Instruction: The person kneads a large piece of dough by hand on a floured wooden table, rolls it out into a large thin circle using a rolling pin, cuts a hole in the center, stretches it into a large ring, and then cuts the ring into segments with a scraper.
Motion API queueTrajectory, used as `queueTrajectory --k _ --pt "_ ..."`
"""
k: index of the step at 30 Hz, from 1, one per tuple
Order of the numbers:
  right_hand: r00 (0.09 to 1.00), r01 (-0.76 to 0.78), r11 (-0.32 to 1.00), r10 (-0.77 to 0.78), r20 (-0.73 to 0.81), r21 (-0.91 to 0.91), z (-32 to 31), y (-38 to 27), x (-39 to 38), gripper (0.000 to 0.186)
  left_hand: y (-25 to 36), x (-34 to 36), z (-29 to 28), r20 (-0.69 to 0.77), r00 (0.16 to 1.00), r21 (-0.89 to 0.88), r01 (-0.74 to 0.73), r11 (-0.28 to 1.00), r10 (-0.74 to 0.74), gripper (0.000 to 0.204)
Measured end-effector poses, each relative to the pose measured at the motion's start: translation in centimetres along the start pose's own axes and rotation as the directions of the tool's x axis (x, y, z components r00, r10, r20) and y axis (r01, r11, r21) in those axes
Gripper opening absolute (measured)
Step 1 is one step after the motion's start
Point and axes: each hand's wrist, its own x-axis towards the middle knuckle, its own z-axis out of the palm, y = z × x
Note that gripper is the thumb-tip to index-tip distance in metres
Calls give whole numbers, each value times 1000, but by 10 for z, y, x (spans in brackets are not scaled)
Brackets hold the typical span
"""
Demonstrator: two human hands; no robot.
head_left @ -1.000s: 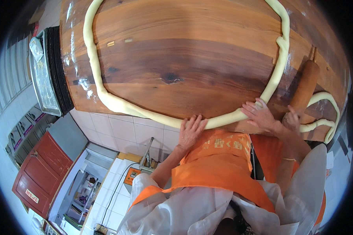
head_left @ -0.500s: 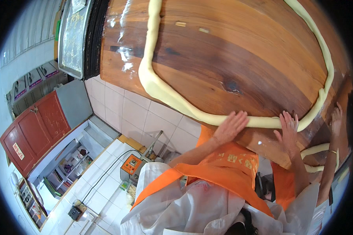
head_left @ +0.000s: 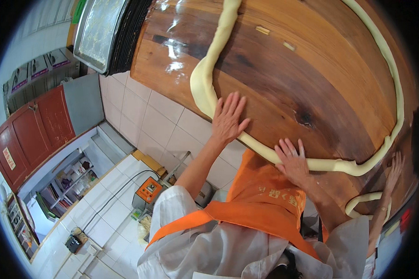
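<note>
A long pale rope of dough (head_left: pixel 328 164) bends around the wooden table (head_left: pixel 274 69), running along its near edge and up both sides. My left hand (head_left: pixel 229 118) lies flat across it near the left bend, fingers spread and pointing away from me. Just left of that hand the rope is wider and flatter. Farther right, my right hand (head_left: pixel 293 160) rests on the same rope with its fingers extended. Neither palm grips the dough; the stretches under my hands are hidden.
Another person's hand (head_left: pixel 395 169) is at the table's right edge, above a second, curved strip of dough (head_left: pixel 354 202). Stacked metal trays (head_left: pixel 97 39) stand by the far left corner. Below on the left is a machine with an orange control panel (head_left: pixel 149 188). Two dough scraps (head_left: pixel 262 30) lie on the tabletop.
Both my hands have moved left along the rope, my left hand reaching close to the left bend. The view has shifted, so the table appears farther right and lower.
</note>
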Motion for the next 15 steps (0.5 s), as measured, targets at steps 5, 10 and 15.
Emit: queueTrajectory --k 5,10,15 --pt "983 112 991 -121 -141 -72 36 -9 -17 61 -18 -40 -2 -30 967 57 255 965 -254 72" --pt "989 44 994 -29 -145 103 13 -15 11 63 -17 -3 19 -289 763 -145 562 814 -578 70" --pt "979 55 975 -11 -201 216 -19 -4 29 65 -58 5 10 -348 591 -422 595 684 -728 45"
